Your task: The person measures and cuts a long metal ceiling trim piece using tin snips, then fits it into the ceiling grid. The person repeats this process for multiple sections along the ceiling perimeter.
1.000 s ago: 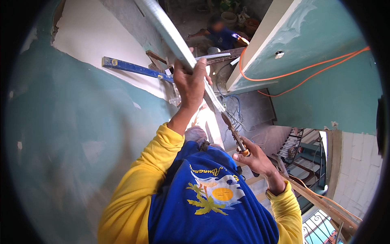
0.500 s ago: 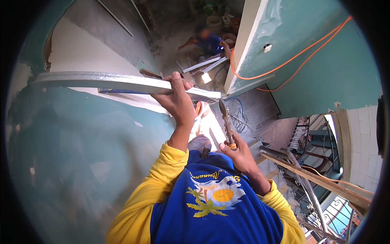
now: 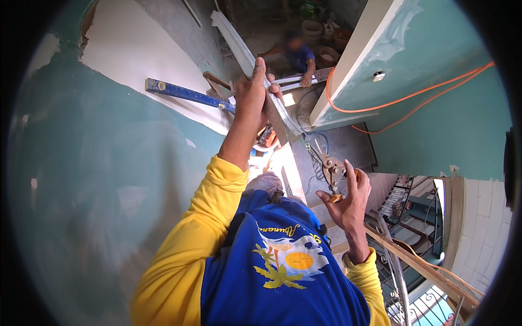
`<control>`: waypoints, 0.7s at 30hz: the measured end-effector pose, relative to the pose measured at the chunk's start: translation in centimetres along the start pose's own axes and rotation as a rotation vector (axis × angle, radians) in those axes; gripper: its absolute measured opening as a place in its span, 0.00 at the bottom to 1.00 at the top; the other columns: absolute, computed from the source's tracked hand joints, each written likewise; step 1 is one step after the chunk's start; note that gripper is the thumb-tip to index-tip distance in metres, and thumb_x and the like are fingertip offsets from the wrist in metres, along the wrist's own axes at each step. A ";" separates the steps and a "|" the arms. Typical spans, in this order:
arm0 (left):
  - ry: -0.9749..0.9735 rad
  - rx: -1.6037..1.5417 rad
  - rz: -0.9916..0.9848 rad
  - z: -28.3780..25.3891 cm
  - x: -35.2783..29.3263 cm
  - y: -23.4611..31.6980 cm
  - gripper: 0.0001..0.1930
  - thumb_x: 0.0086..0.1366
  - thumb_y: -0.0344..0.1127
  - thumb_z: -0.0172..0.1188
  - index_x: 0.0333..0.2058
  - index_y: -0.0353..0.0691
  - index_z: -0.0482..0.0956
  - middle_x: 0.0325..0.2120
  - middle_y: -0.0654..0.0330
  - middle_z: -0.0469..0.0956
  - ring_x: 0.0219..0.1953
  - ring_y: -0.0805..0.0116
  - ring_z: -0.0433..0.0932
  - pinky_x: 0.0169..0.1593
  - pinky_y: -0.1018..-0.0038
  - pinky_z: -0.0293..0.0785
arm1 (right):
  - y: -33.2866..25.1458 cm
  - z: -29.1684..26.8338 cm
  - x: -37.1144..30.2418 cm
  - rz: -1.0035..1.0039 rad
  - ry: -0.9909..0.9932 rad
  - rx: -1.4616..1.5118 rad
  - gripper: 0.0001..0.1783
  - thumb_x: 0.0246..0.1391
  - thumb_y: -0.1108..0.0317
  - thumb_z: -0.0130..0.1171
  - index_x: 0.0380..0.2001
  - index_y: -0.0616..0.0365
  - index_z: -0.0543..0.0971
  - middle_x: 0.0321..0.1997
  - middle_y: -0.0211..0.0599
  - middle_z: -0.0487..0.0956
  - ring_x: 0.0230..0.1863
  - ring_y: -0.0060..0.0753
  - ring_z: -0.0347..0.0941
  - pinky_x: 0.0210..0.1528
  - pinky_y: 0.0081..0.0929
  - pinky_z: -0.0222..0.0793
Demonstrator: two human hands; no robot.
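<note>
My left hand [image 3: 251, 103] is wrapped around a long galvanized metal channel [image 3: 236, 42], its thumb along one side. The channel slants from the upper middle down toward my right hand. In my right hand [image 3: 350, 204] is a pair of tin snips [image 3: 330, 167] with orange grips, fingers loosely around the handles. The snips' jaws point up and left, close to the channel's lower end. Whether they touch it, I cannot tell.
A blue spirit level [image 3: 185, 95] sticks out beyond my left forearm. Further off, a person [image 3: 299, 56] in blue crouches by metal strips and buckets [image 3: 312, 31]. An orange cable [image 3: 413, 98] loops along the green wall [image 3: 435, 125]. A wooden beam [image 3: 424, 266] and metal railings stand at right.
The channel has swung from nearly level to a steep slant, its far end now up in front. The snips have turned and moved right, showing their flat side. More of the level shows.
</note>
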State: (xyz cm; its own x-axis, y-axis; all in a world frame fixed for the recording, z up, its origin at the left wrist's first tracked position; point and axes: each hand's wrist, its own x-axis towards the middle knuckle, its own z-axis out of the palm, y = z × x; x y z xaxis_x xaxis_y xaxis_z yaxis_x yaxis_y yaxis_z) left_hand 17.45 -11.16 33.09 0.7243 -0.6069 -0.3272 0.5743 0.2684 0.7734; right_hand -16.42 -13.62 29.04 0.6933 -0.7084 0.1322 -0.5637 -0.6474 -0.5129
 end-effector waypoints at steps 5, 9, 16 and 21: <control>0.001 -0.038 -0.112 -0.8 0.5 -2.1 0.21 0.77 0.54 0.63 0.45 0.42 0.70 0.31 0.61 0.74 0.25 0.69 0.75 0.29 0.67 0.78 | -0.3 -2.3 2.3 -0.101 0.008 -0.064 0.61 0.38 0.43 0.86 0.74 0.50 0.69 0.61 0.54 0.70 0.63 0.56 0.66 0.67 0.55 0.61; 0.050 -0.094 -0.196 -0.1 0.0 -3.4 0.17 0.79 0.49 0.60 0.46 0.41 0.71 0.32 0.60 0.76 0.27 0.69 0.75 0.33 0.67 0.79 | 0.0 -2.8 3.2 -0.156 -0.022 -0.074 0.62 0.37 0.43 0.86 0.75 0.49 0.69 0.61 0.53 0.70 0.63 0.56 0.66 0.67 0.55 0.61; 0.066 -0.192 -0.328 -1.5 1.5 -5.4 0.09 0.80 0.37 0.58 0.46 0.40 0.68 0.30 0.55 0.76 0.27 0.61 0.78 0.29 0.59 0.80 | 0.2 -1.2 3.9 -0.146 -0.038 -0.002 0.64 0.37 0.41 0.86 0.76 0.49 0.67 0.62 0.53 0.70 0.63 0.55 0.67 0.67 0.54 0.63; 0.067 -0.248 -0.381 -2.3 1.9 -6.6 0.10 0.80 0.37 0.57 0.46 0.42 0.66 0.28 0.55 0.75 0.26 0.59 0.78 0.30 0.58 0.80 | 0.1 -0.9 4.1 -0.122 -0.061 0.009 0.64 0.37 0.41 0.86 0.76 0.49 0.67 0.62 0.53 0.70 0.63 0.56 0.67 0.67 0.53 0.62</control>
State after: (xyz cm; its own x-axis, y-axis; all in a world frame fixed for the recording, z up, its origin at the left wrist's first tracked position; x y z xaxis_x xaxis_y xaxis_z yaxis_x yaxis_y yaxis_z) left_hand 15.94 -12.39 26.15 0.4624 -0.6494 -0.6037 0.8724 0.2118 0.4404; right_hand -14.09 -16.84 30.32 0.7825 -0.6062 0.1424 -0.4700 -0.7250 -0.5035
